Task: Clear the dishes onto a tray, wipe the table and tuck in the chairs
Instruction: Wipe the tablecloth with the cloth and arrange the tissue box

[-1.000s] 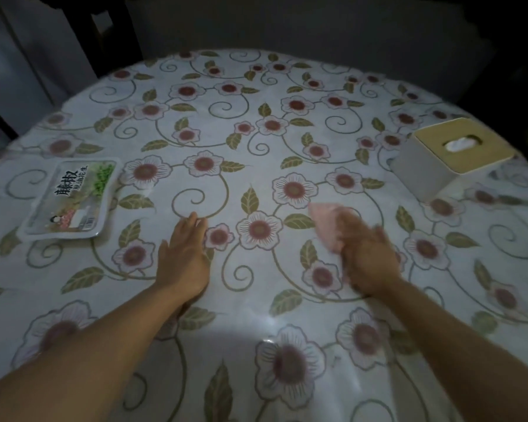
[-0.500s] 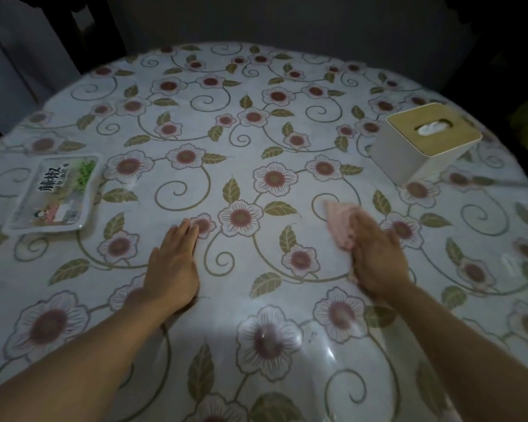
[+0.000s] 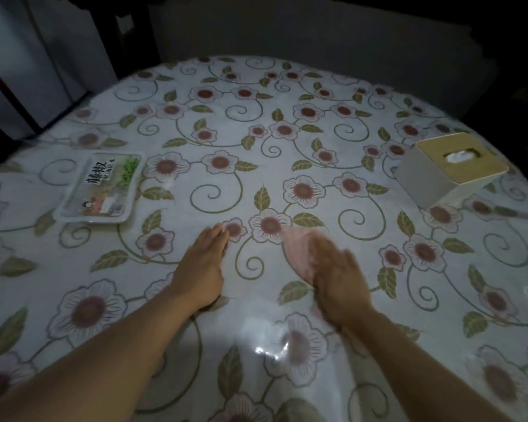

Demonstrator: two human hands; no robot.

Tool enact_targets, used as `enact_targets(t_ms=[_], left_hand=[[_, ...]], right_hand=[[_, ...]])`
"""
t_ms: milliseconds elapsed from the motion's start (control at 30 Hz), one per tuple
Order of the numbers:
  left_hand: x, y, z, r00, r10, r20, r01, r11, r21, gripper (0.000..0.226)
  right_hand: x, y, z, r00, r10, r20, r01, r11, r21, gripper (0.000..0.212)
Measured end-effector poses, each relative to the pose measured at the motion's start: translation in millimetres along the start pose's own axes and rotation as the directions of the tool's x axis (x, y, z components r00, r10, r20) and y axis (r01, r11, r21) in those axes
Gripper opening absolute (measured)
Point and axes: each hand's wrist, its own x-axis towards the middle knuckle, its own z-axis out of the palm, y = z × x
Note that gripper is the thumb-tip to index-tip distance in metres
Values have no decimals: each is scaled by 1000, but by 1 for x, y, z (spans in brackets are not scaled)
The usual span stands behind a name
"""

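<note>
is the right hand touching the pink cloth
Touching. The head view shows the right hand lying flat on top of the pink cloth, pressing it against the table; the cloth's far edge sticks out beyond the blurred fingers.

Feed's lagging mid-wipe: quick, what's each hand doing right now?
Left hand: open, flat on the table, holding nothing.
Right hand: open, fingers straight, pressing the pink cloth onto the table; blurred by motion.
</note>
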Motion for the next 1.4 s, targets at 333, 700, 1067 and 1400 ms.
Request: enact_targets(t_ms=[333,700,1067,1400], left_hand=[[-5,-29,-14,991,-63,-121,64,998,1,59],[-24,-43,-56,959,-129,-251,159,982,103,22],[-32,-91,-108,883,-253,-396,309,948,83,53],[5,-146,-129,697,-677,-236,500,695,-517,40]], right_hand=[[80,-95,-1,996,41,-85,-34,996,87,79],[-8,-179,-7,935,-338,108,333,941,62,74],[49,-212,-70,981,-106,-164,167,890,424,50],[94,-246,-68,991,-60,-122,112,871,478,52]])
